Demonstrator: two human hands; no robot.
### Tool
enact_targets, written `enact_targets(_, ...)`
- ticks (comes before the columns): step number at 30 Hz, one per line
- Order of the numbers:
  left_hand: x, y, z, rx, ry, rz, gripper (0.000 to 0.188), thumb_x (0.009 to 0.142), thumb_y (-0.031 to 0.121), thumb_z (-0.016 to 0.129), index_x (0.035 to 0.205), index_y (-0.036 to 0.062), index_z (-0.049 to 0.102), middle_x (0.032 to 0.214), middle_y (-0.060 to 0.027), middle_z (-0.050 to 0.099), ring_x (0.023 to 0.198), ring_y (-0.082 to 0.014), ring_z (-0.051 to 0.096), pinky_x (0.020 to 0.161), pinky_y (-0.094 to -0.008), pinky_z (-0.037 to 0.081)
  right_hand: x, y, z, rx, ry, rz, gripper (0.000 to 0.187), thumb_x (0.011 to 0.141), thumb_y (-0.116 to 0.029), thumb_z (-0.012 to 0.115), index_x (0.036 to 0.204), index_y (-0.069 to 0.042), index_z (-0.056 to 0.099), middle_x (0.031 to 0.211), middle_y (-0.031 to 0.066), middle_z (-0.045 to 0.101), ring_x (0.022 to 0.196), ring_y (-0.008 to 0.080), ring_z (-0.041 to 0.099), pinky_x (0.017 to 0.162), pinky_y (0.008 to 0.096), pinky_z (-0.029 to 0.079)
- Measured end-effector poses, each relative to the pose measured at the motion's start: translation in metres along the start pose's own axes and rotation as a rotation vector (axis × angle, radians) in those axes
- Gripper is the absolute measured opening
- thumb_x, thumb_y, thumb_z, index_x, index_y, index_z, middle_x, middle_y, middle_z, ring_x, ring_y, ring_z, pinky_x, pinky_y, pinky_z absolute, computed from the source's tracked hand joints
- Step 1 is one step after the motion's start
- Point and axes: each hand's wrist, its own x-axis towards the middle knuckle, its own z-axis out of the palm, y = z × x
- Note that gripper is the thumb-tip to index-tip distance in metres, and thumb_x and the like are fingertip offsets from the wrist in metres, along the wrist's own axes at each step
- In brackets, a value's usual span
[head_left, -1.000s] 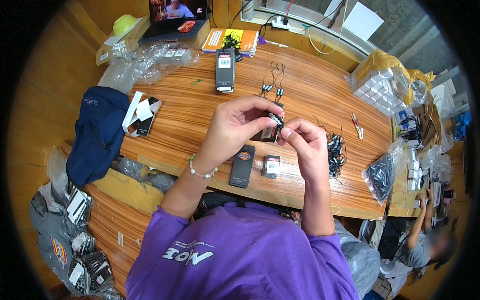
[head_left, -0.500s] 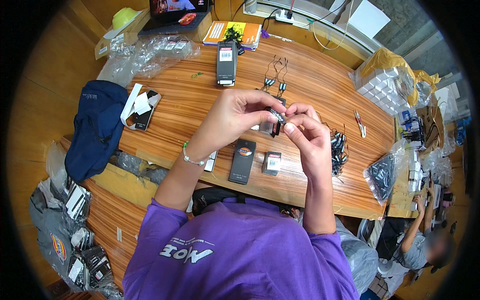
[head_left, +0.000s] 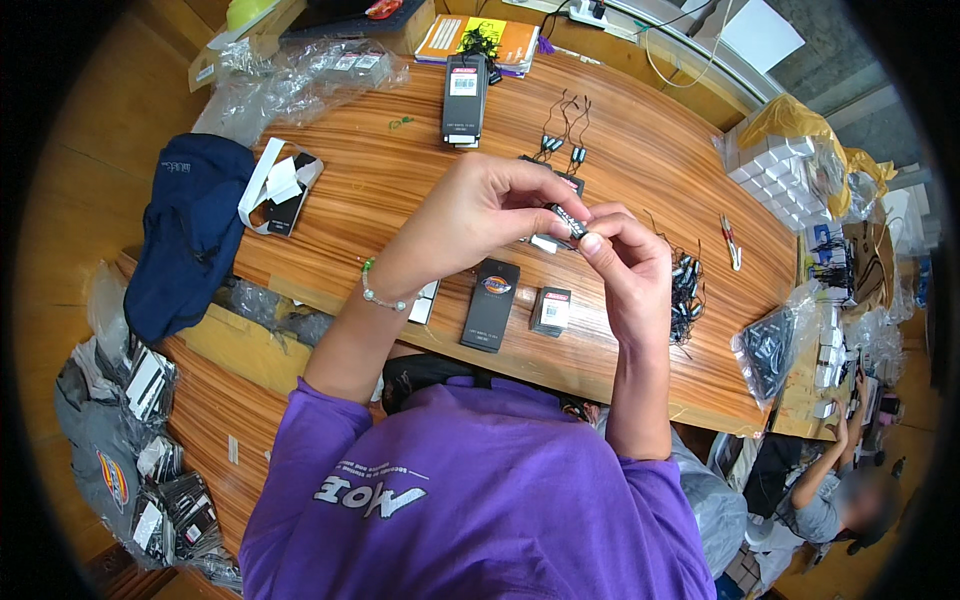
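Note:
Above the wooden table (head_left: 380, 180), my left hand (head_left: 490, 215) and my right hand (head_left: 630, 265) meet, pinching a small black tag (head_left: 569, 222) with white lettering between thumbs and fingertips. Partly hidden behind my fingers lie dark cards (head_left: 572, 184) with a white piece (head_left: 544, 243) showing. Below the hands, a black hang tag (head_left: 490, 306) with a coloured emblem lies flat beside a small stack of labelled cards (head_left: 550, 311). Several black corded string tags (head_left: 685, 290) are heaped right of my right hand; more string tags (head_left: 578, 156) lie beyond it.
A stack of black hang tags (head_left: 463, 100) stands far back. Red-handled snips (head_left: 730, 243) lie at right, near a bag of small white boxes (head_left: 768, 170). A navy bag (head_left: 188, 235) hangs over the left edge. Another person (head_left: 830, 495) works at far right.
The black tag has turned in my fingers, and its lettered face now shows more fully. My hands stay together; the view has shifted slightly.

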Motion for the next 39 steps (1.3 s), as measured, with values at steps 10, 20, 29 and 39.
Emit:
enact_targets(10, -0.006, -0.002, -0.002, 0.071, -0.017, -0.016, 0.012, 0.075, -0.003, 0.063, 0.086, -0.0021, 0.066, 0.078, -0.0042, 0.065, 0.073, -0.0069, 0.059, 0.065, -0.0195, 0.047, 0.0, 0.008, 0.0, 0.036, -0.008, 0.053, 0.005, 0.077, -0.003, 0.065, 0.079, 0.001, 0.063, 0.079, 0.0041, 0.059, 0.071, 0.0084, 0.054, 0.065, 0.0207, 0.044)
enact_targets(20, 0.006, -0.018, -0.013, 0.367, 0.131, 0.236, 0.029, 0.073, 0.009, 0.067, 0.1, 0.0025, 0.063, 0.099, -0.0093, 0.06, 0.096, -0.0186, 0.056, 0.084, -0.0291, 0.043, 0.016, 0.015, 0.003, 0.084, -0.115, 0.195, 0.019, 0.088, -0.019, 0.054, 0.083, -0.001, 0.058, 0.078, 0.0031, 0.059, 0.071, 0.0087, 0.053, 0.068, 0.0224, 0.042)
enact_targets(29, -0.024, -0.05, 0.022, 0.388, 0.242, 0.189, 0.044, 0.071, 0.014, 0.072, 0.105, 0.0036, 0.047, 0.097, -0.01, 0.055, 0.093, -0.0214, 0.054, 0.083, -0.0322, 0.042, 0.018, 0.026, 0.007, 0.438, 0.056, 0.161, 0.019, 0.089, -0.023, 0.05, 0.089, -0.004, 0.054, 0.071, 0.002, 0.051, 0.068, 0.0099, 0.048, 0.066, 0.0234, 0.04)
enact_targets(39, -0.025, -0.066, 0.026, 0.707, 0.442, 0.266, 0.022, 0.071, 0.005, 0.067, 0.085, 0.0008, 0.051, 0.102, -0.0123, 0.052, 0.092, -0.0284, 0.054, 0.077, -0.034, 0.044, 0.021, 0.037, 0.008, 0.663, 0.159, 0.115, 0.018, 0.085, -0.021, 0.05, 0.095, -0.006, 0.051, 0.086, 0.0037, 0.051, 0.084, 0.0156, 0.047, 0.077, 0.0311, 0.037)
